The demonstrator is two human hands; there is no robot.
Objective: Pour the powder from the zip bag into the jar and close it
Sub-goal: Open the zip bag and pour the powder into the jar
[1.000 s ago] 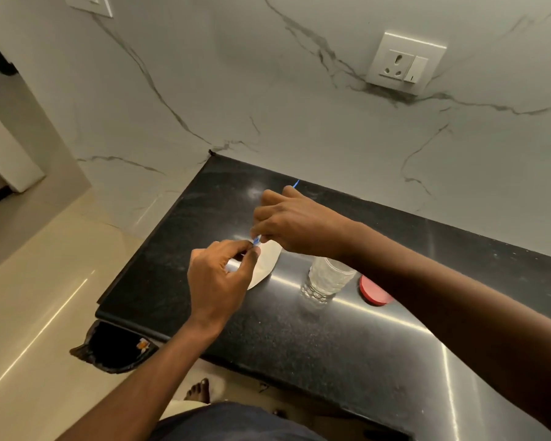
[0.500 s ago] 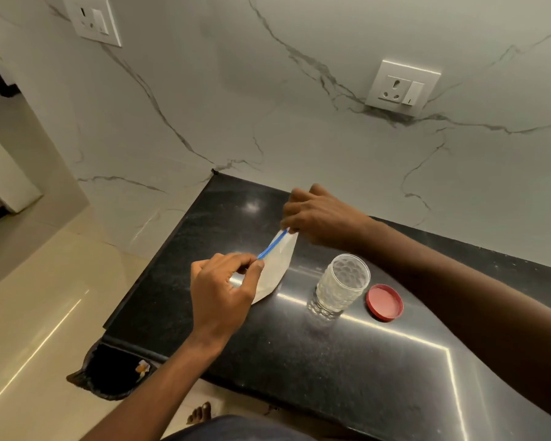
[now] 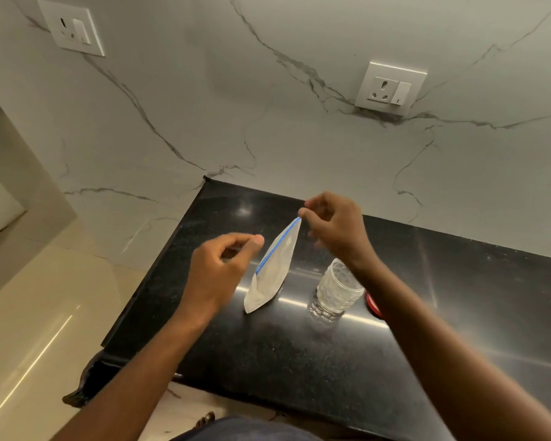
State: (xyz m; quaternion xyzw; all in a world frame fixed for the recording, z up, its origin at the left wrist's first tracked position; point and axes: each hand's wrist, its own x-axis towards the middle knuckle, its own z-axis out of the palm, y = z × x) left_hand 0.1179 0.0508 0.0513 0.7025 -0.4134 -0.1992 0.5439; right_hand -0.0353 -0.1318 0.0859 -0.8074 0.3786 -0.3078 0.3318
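Note:
A small clear zip bag (image 3: pixel 274 275) with a blue zip strip and pale powder inside hangs slanted, its lower corner touching the black counter (image 3: pixel 268 354). My right hand (image 3: pixel 334 230) pinches the bag's upper corner. My left hand (image 3: pixel 220 272) hovers just left of the zip strip with fingers loosely curled, holding nothing. The clear textured jar (image 3: pixel 337 289) stands uncapped to the right of the bag, under my right wrist. Its red lid (image 3: pixel 373 306) lies flat behind the jar, mostly hidden by my right forearm.
A marble wall rises right behind the counter, with one socket plate (image 3: pixel 390 89) above the jar and another (image 3: pixel 72 27) at upper left. A black bin bag (image 3: pixel 81 391) sits on the floor below the counter's front left corner.
My left hand has let go of the zip end and drawn slightly away. My right hand has lifted the bag's corner, so the bag now hangs steeper. The lid is now partly covered by my forearm.

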